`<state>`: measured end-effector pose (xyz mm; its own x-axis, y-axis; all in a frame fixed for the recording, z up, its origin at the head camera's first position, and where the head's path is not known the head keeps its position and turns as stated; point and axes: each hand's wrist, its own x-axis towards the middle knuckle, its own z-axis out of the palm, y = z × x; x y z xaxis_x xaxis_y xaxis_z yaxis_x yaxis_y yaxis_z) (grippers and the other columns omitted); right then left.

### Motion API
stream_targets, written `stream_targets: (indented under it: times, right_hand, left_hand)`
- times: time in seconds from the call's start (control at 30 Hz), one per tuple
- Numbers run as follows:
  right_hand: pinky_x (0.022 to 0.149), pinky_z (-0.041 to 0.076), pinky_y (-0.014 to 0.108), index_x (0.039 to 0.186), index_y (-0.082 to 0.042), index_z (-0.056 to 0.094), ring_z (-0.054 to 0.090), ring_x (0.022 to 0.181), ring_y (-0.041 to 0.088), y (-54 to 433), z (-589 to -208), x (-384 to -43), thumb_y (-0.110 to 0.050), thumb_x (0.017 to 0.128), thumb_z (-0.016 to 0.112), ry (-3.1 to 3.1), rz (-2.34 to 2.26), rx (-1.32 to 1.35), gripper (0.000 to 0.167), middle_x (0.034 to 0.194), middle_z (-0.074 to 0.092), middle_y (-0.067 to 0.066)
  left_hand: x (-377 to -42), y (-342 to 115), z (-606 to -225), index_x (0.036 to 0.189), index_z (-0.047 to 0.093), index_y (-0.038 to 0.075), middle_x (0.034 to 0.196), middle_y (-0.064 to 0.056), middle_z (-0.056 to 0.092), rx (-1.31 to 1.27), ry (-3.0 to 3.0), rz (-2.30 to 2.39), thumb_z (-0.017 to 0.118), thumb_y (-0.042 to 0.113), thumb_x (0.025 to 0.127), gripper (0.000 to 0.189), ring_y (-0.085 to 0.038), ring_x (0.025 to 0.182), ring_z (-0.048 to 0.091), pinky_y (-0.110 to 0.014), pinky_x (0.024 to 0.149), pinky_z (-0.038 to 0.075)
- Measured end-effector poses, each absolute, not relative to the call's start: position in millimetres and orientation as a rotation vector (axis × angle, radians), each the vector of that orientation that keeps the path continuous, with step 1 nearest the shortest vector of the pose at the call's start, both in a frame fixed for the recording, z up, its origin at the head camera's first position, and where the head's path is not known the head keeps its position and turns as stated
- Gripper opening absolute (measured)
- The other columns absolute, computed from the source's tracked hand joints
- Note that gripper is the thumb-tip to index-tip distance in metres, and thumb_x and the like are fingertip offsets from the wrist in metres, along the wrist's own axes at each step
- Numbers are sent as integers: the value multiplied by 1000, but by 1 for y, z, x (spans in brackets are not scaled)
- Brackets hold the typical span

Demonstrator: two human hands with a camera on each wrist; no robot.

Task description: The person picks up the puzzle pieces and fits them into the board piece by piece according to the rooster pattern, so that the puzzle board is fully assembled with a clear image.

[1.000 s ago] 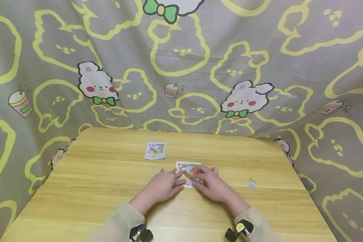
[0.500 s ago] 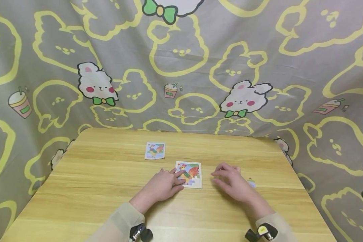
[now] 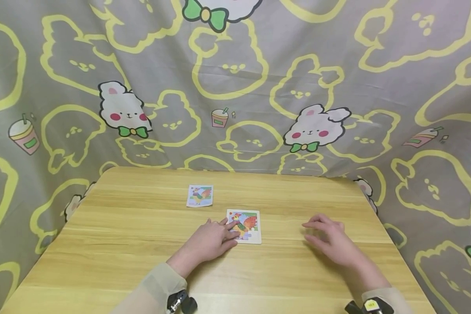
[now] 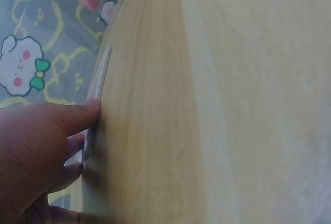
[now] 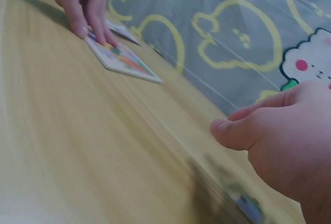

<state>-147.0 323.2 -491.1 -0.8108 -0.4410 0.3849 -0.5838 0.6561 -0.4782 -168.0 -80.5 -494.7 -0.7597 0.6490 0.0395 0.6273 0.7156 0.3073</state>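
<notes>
A square jigsaw puzzle (image 3: 250,221) with a rooster picture and a white border lies on the table, its lower right part showing bare white. My left hand (image 3: 213,240) rests on its left side, fingers stretched over the picture and thumb at the near edge. To the right, my right hand (image 3: 331,240) hovers above the table with bent, parted fingers and nothing between them. Under that hand, in the right wrist view, a blurred loose puzzle piece (image 5: 250,208) in blue and green lies on the wood; the hand hides it in the head view.
A small paper card (image 3: 199,195) with the same rooster picture lies behind the puzzle to the left. The wooden table (image 3: 141,209) ends at a grey curtain (image 3: 251,109) with yellow outlines and white rabbits, which hangs at the back and both sides.
My right hand has left the puzzle and moved right, to above the loose piece, uncovering the puzzle's right side. My left hand has kept its place on the puzzle.
</notes>
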Motion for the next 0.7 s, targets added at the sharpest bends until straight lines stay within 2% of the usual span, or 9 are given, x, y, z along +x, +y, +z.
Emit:
stream_targets:
  times: [0.37, 0.7]
  right_hand:
    - [84, 23, 50, 128, -2, 73, 64, 98, 24, 360, -497, -135, -15, 87, 88, -2715, 829, 714, 45, 118, 65, 2]
    - [84, 21, 52, 127, -4, 72, 63, 104, 32, 375, -502, -133, -17, 92, 83, -2820, 843, 612, 39, 120, 65, 5]
  left_hand:
    - [-168, -79, -493, 136, 75, 21, 156, -1, 54, 1055, 2837, 468, 65, 39, 107, 36, -37, 143, 50, -77, 106, 38]
    - [-167, -80, -492, 136, 75, 20, 156, -2, 54, 1056, 2828, 470, 64, 38, 107, 36, -37, 143, 50, -77, 106, 37]
